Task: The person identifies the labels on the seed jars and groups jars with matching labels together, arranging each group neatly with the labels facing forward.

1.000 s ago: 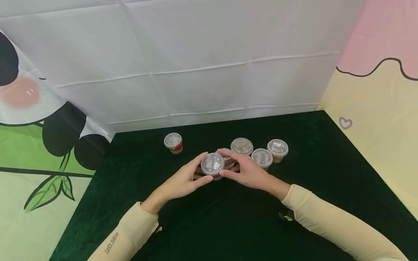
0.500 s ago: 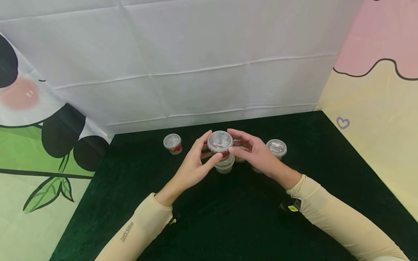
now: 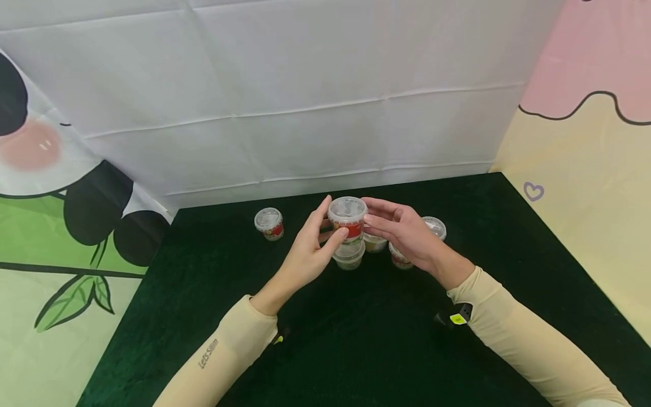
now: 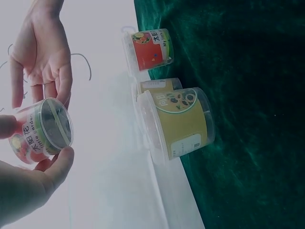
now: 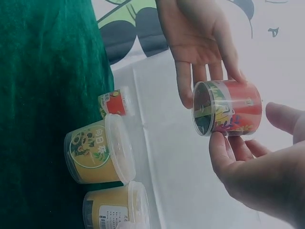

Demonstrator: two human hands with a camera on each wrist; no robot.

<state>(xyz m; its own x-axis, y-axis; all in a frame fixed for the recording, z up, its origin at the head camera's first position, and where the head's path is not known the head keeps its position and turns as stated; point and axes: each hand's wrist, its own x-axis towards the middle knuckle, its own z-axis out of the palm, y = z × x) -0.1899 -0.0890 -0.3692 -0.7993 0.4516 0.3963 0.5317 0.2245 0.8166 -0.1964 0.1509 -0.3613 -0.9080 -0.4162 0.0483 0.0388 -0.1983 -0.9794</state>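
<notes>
A clear lidded plastic cup with a red label [image 3: 348,223] is held in the air. My left hand [image 3: 307,251] grips its left side, thumb in front and fingers behind. On the other side my right hand [image 3: 407,232] has its fairly straight fingers at the cup, with the thumb near the rim; the right wrist view shows that thumb [image 5: 281,117] slightly apart. Below the held cup stands a yellow-labelled cup [image 4: 183,124], with a gap between them in the left wrist view. The held cup's transparent base faces the wrist cameras.
Behind and right stand another yellow-labelled cup [image 3: 375,243], a red-labelled cup [image 3: 400,259] and a cup [image 3: 434,226] partly hidden by my right hand. One red-labelled cup [image 3: 269,224] stands alone at left. A white cloth [image 3: 305,113] hangs behind the green table [image 3: 335,356].
Both hands have lifted the red-labelled cup up and away, slightly right, over the yellow-labelled cup. The right thumb has shifted from the cup's front to its edge. The other cups stay put.
</notes>
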